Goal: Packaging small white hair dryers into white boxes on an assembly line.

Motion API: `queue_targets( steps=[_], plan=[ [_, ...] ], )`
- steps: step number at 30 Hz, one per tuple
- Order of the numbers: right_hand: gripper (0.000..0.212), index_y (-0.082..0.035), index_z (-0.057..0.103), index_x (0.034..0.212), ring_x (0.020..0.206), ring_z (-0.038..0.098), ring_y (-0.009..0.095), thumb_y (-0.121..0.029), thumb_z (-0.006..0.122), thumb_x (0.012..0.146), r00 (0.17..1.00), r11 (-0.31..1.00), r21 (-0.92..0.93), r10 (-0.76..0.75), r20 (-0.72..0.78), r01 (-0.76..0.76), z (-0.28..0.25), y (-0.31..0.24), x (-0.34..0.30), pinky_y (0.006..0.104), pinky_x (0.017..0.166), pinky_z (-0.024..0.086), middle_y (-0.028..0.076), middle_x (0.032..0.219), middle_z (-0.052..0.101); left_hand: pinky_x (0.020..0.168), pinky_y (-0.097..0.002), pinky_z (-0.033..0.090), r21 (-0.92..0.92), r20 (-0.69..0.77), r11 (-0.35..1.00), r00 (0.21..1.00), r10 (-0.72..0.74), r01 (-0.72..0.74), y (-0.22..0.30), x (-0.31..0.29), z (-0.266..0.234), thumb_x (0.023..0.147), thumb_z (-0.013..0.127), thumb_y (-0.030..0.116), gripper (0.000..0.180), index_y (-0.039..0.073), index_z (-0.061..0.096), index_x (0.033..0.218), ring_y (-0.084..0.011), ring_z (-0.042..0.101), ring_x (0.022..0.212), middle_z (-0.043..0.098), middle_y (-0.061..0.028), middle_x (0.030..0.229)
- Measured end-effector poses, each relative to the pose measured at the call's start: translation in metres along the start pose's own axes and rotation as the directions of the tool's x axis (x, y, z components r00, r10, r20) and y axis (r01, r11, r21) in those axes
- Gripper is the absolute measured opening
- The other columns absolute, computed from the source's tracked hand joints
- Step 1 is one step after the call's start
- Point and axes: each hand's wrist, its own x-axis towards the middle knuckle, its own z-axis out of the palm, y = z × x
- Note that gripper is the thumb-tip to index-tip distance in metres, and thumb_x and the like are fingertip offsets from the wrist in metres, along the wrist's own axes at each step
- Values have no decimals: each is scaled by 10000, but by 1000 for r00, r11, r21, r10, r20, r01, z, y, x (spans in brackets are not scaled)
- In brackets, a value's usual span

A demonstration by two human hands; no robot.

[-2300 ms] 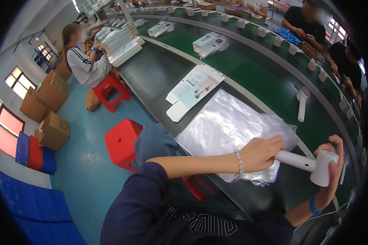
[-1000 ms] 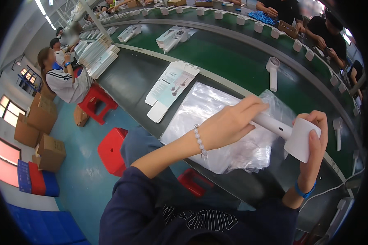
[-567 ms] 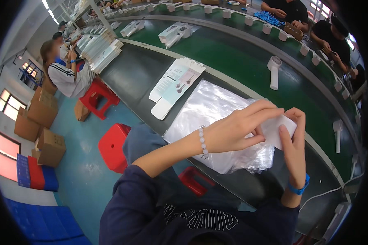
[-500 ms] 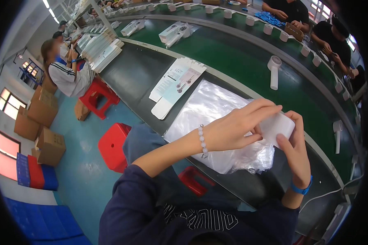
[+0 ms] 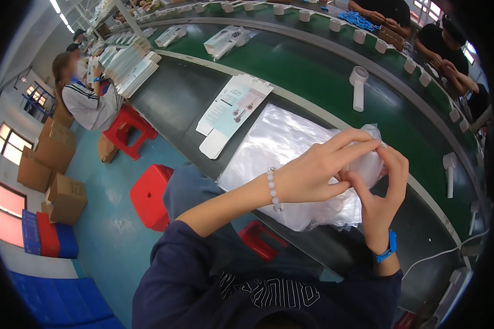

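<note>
1. Hands meet above the tabletop: left hand and right hand both pinch a clear plastic bag.
2. Bag sits between the fingertips, over a stack of clear bags.

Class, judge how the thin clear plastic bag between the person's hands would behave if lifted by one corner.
The thin clear plastic bag is probably floppy: it crumples between the left hand and right hand. It seems light, since fingertips pinch it. Its glossy film may be slippery, like the stack of clear bags beneath.
</note>
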Motion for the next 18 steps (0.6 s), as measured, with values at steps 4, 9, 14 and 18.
queue_targets(
  steps=[4, 9, 14, 18],
  plan=[
    [638, -63, 455, 1345, 1111, 493, 287, -346, 666, 814, 985, 955, -242, -174, 14, 172, 3, 15, -1, 360, 879, 427, 149, 1270, 447, 637, -222, 541, -38, -36, 999, 999, 26, -28, 10, 9, -6, 721, 658, -92, 694, 68, 439, 1359, -156, 597, 860, 410, -119, 1306],
    [826, -63, 434, 1377, 1173, 425, 367, -505, 705, 734, 933, 938, 134, -337, 130, 320, 24, 18, 23, 442, 972, 352, 200, 1313, 415, 683, -222, 543, -392, -33, 902, 978, -208, 179, 9, 17, -32, 740, 677, -75, 684, 44, 420, 1363, -114, 576, 845, 393, -108, 1332],
    [648, -35, 503, 1284, 1087, 520, 228, -135, 757, 696, 904, 872, 477, -289, 315, 113, 47, 48, 84, 342, 928, 403, 112, 1205, 538, 777, -249, 525, -217, -414, 975, 899, -140, 52, 1, 23, -35, 748, 651, -90, 648, 2, 415, 1345, -125, 580, 907, 394, -107, 1326],
    [471, -41, 466, 1229, 986, 558, 136, -216, 675, 845, 962, 806, 562, 30, 271, -183, 112, 95, 151, 266, 805, 452, 77, 1069, 586, 872, -444, 451, 576, -358, 817, 896, 263, -10, -5, -19, 11, 729, 644, -18, 377, 10, 606, 1103, -357, 557, 1014, 572, -176, 1083]
  ],
)
